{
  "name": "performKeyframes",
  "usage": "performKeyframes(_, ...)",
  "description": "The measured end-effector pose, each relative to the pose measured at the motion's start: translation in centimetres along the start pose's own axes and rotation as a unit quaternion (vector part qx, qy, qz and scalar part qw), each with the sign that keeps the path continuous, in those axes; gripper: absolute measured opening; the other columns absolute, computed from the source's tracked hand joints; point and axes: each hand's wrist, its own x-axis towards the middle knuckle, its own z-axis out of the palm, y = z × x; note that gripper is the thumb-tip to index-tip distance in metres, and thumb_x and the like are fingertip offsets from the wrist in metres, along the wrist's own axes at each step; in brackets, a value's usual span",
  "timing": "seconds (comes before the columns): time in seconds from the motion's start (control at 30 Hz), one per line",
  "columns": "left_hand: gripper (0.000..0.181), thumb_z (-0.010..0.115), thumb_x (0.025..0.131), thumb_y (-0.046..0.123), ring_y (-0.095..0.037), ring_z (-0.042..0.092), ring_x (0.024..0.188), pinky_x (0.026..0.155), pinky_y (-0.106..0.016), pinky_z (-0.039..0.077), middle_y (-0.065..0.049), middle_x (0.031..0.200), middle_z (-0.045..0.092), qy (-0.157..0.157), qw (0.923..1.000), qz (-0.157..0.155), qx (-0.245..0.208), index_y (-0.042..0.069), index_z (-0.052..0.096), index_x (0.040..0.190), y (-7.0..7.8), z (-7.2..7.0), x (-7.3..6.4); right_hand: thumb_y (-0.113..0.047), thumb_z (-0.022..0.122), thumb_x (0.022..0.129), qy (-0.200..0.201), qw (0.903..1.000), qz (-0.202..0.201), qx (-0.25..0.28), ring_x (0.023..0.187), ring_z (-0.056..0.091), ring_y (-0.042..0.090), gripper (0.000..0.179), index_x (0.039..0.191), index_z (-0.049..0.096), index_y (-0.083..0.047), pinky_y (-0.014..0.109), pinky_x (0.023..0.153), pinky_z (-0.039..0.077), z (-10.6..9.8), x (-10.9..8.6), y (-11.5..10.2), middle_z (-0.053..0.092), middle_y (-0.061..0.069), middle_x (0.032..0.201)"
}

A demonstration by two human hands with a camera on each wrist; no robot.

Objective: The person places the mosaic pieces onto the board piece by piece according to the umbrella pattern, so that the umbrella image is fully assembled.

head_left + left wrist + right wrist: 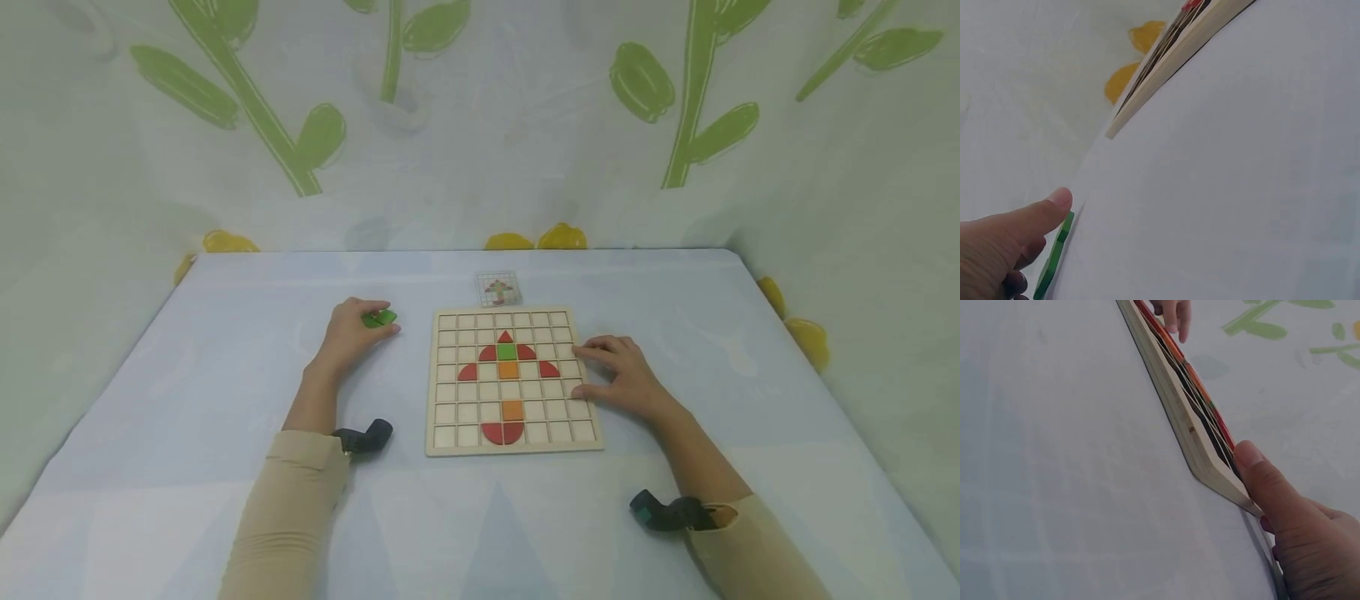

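Left of the board, my left hand [352, 329] holds small green tiles [381, 318] between thumb and fingers, low over the table. The left wrist view shows the green tiles [1054, 259] edge-on beside the thumb. The square wooden grid board [457, 450] lies flat with red, orange and green tiles set in its cells. Among them are a red triangle [505, 337], a green square [507, 351] and two orange squares, one of them the lower orange square [512, 411]. At the board's right edge rests my right hand [618, 375], its thumb and forefinger spread along the rim.
Just behind the board lies a small clear pattern card [498, 289] with a printed grid figure. The white table [187, 375] meets a pale cloth wall with green leaf prints at the back. Dark cameras are strapped on both wrists.
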Motion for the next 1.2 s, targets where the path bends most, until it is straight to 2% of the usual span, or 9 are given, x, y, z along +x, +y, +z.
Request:
performKeyframes(0.1,0.053,0.069,0.085,0.034,-0.035,0.041,0.117,0.099,-0.050,0.035,-0.019,0.127,0.048,0.007,0.9997,-0.020,0.014,0.009,0.057,0.130,-0.1,0.2,-0.1,-0.027,0.084,0.065,0.001,1.0000,-0.001,0.000,0.108,0.046,0.033,0.063,0.121,0.064,-0.006,0.050,0.091,0.035,0.1,0.0,0.1,0.057,0.016,0.117)
performKeyframes(0.2,0.052,0.068,0.086,0.033,-0.037,0.042,0.117,0.097,-0.050,0.037,-0.020,0.127,0.048,0.021,0.9993,-0.021,0.021,0.008,0.057,0.130,-0.3,0.3,-0.1,-0.027,0.084,0.065,0.000,1.0000,0.003,0.001,0.109,0.046,0.033,0.063,0.121,0.064,-0.006,0.050,0.091,0.035,0.1,0.0,0.0,0.057,0.016,0.117)
performKeyframes(0.37,0.049,0.067,0.087,0.031,-0.038,0.042,0.115,0.095,-0.050,0.038,-0.022,0.125,0.050,0.032,0.9992,-0.009,0.022,0.007,0.058,0.129,-0.6,0.3,0.0,-0.027,0.084,0.065,-0.002,0.9999,0.013,0.004,0.109,0.045,0.033,0.064,0.121,0.063,-0.005,0.051,0.092,0.034,0.0,0.0,-0.3,0.057,0.016,0.117)
performKeyframes(0.73,0.043,0.067,0.088,0.029,-0.034,0.045,0.112,0.096,-0.047,0.038,-0.019,0.119,0.052,0.029,0.9995,-0.002,-0.009,0.006,0.061,0.124,-1.0,0.6,0.0,-0.027,0.084,0.065,-0.006,0.9999,0.010,0.005,0.108,0.045,0.033,0.064,0.122,0.063,-0.005,0.050,0.091,0.034,0.0,0.1,-0.2,0.057,0.016,0.118)
performKeyframes(0.97,0.040,0.068,0.087,0.026,-0.032,0.046,0.109,0.094,-0.046,0.040,-0.017,0.117,0.053,0.027,0.9994,0.009,-0.020,0.005,0.063,0.120,-0.9,0.8,0.0,-0.029,0.084,0.065,-0.008,0.9999,0.012,0.008,0.108,0.045,0.032,0.064,0.122,0.063,-0.006,0.050,0.091,0.034,0.1,0.2,0.0,0.057,0.015,0.118)
performKeyframes(1.2,0.040,0.070,0.085,0.028,-0.032,0.046,0.110,0.095,-0.047,0.036,-0.016,0.116,0.055,0.018,0.9994,0.029,-0.011,0.006,0.065,0.117,-0.6,1.2,-0.1,-0.028,0.084,0.065,-0.002,1.0000,0.005,0.006,0.108,0.045,0.033,0.064,0.121,0.064,-0.005,0.050,0.091,0.034,0.1,0.2,0.1,0.057,0.016,0.117)
